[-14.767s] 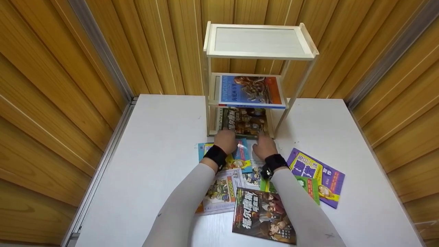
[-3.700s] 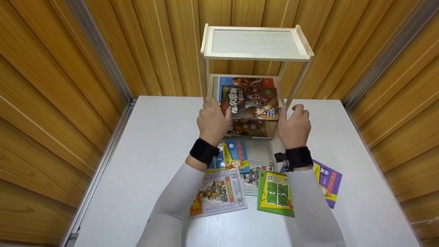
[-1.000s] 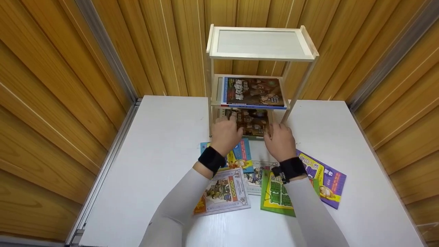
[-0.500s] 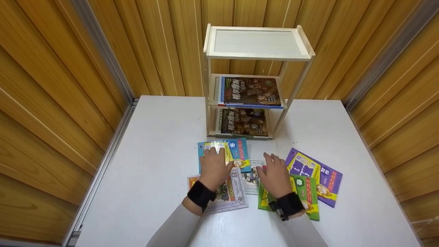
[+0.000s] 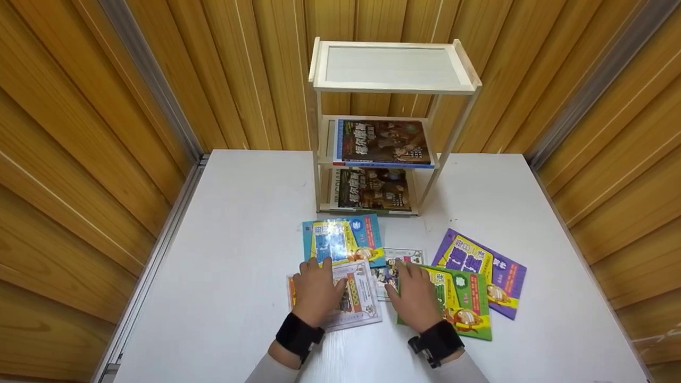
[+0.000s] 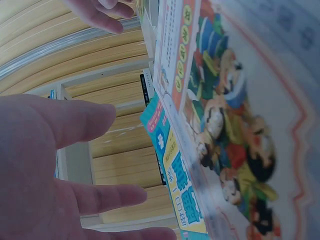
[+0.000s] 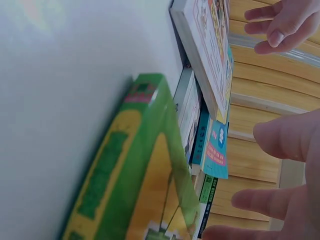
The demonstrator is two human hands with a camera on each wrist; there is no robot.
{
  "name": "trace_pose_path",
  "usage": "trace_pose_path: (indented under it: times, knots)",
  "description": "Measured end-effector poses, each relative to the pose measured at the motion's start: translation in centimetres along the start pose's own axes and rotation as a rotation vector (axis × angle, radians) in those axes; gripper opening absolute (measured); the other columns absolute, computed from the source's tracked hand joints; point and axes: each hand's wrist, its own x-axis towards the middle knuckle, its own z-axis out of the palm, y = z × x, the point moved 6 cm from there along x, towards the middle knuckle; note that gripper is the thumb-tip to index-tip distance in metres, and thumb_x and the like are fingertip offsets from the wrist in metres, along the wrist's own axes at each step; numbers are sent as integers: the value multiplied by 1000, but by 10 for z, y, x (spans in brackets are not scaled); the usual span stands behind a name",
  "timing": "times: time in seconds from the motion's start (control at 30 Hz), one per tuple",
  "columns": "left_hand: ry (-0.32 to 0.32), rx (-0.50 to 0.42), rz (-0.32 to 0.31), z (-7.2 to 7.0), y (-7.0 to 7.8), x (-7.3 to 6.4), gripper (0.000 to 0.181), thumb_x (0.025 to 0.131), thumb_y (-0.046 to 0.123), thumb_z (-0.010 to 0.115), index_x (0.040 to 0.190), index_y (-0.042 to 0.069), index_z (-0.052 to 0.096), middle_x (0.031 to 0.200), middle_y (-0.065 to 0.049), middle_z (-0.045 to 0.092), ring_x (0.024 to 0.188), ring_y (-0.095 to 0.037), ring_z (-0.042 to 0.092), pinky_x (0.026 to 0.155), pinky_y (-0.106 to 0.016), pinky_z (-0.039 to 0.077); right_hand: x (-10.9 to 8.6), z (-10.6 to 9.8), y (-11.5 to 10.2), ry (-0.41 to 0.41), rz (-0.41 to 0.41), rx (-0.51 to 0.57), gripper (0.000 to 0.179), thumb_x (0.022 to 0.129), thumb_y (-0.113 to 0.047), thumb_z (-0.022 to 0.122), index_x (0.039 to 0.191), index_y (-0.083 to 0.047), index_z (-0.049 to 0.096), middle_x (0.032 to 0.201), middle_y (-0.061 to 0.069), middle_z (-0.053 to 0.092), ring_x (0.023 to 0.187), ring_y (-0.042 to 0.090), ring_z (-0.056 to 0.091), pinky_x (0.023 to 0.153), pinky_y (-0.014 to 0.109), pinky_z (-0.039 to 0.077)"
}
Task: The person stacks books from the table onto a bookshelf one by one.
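In the head view my left hand (image 5: 316, 290) is over a pale lilac book (image 5: 368, 298) with a cartoon cover. Its fingers are spread, and the left wrist view shows a gap between them and the cover. My right hand (image 5: 417, 295) hovers at the left part of a green book (image 5: 471, 303), fingers loosely extended and holding nothing. A blue book (image 5: 324, 244) lies just beyond the lilac one, whose lower edge overlaps it. Between the hands a white picture book (image 5: 412, 256) is partly covered. The green book overlaps a purple book (image 5: 508, 284) at the right.
A three-tier pale wooden rack (image 5: 393, 66) stands at the back of the white table (image 5: 239, 223). On its middle tier a dark-covered book (image 5: 388, 141) lies over a blue-edged one. Another dark book (image 5: 372, 189) lies on the bottom tier. Wood-panel walls enclose the table.
Earlier both hands set the dark book onto the middle tier, having handled one on the bottom tier. Since then they have left the rack and drawn back toward me over the loose books.
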Motion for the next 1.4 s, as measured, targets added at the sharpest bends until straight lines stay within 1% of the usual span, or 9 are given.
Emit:
trace_pose_path:
  times: [0.13, 0.37, 0.47, 0.57, 0.7, 0.83, 1.1, 1.23, 1.4]
  knots:
    - [20, -11, -10, -1, -5, -7, 63, 92, 52, 79, 131, 3, 70, 117, -26, 69, 105, -43, 64, 78, -57, 53, 0, 0, -6, 24, -28, -3, 67, 99, -36, 75, 153, -2, 53, 149, 28, 56, 138, 47, 53, 109, 63, 49]
    - [33, -48, -61, -3, -15, -17, 66, 92, 52, 78, 134, 3, 67, 117, -24, 67, 109, -42, 62, 83, -56, 51, 0, 7, -12, 23, -20, -20, 66, 98, -36, 76, 151, -2, 55, 147, 25, 58, 135, 45, 55, 108, 60, 51]
    - [50, -59, -118, -6, -24, -24, 66, 92, 49, 80, 135, 2, 66, 112, -23, 66, 105, -39, 62, 79, -54, 53, -1, 11, -16, 21, -8, -19, 66, 98, -35, 76, 150, -1, 56, 145, 25, 59, 132, 43, 57, 107, 57, 52]
    - [48, -78, -210, -8, -36, -31, 67, 92, 48, 79, 136, 0, 64, 111, -23, 64, 102, -38, 60, 75, -54, 53, -3, 14, -20, 46, -5, -27, 65, 97, -35, 77, 148, 1, 57, 139, 25, 62, 123, 40, 60, 100, 53, 55]
    - [29, -83, -324, -9, -52, -40, 68, 94, 48, 77, 137, -3, 60, 110, -24, 61, 100, -37, 59, 72, -52, 55, -5, 15, -26, 87, -7, -33, 64, 96, -35, 77, 144, 5, 60, 131, 25, 63, 114, 37, 59, 92, 50, 56]
    - [15, -71, -384, -7, -65, -45, 68, 95, 47, 75, 134, -6, 58, 105, -23, 59, 92, -35, 61, 68, -47, 55, -6, 17, -33, 95, -4, 10, 63, 96, -33, 77, 138, 10, 61, 128, 28, 61, 112, 39, 58, 91, 51, 55]
    - [-25, -94, -440, 0, -77, -54, 66, 92, 49, 76, 118, -10, 58, 93, -19, 58, 77, -32, 64, 63, -45, 54, -5, 25, -41, 68, 19, 44, 58, 96, -33, 77, 126, 15, 64, 117, 27, 64, 95, 34, 66, 82, 49, 58]
    - [-72, -139, -483, 5, -78, -56, 69, 94, 48, 75, 122, -12, 58, 97, -19, 59, 81, -29, 64, 69, -44, 55, -4, 30, -43, 56, 27, 37, 58, 96, -34, 77, 122, 16, 65, 112, 26, 64, 87, 31, 66, 77, 47, 59]
    - [-106, -204, -511, 8, -77, -57, 69, 95, 48, 74, 124, -13, 59, 96, -18, 61, 83, -26, 63, 71, -42, 55, -3, 34, -44, 37, 50, 69, 59, 97, -34, 76, 125, 17, 64, 117, 27, 63, 88, 30, 67, 79, 46, 60]
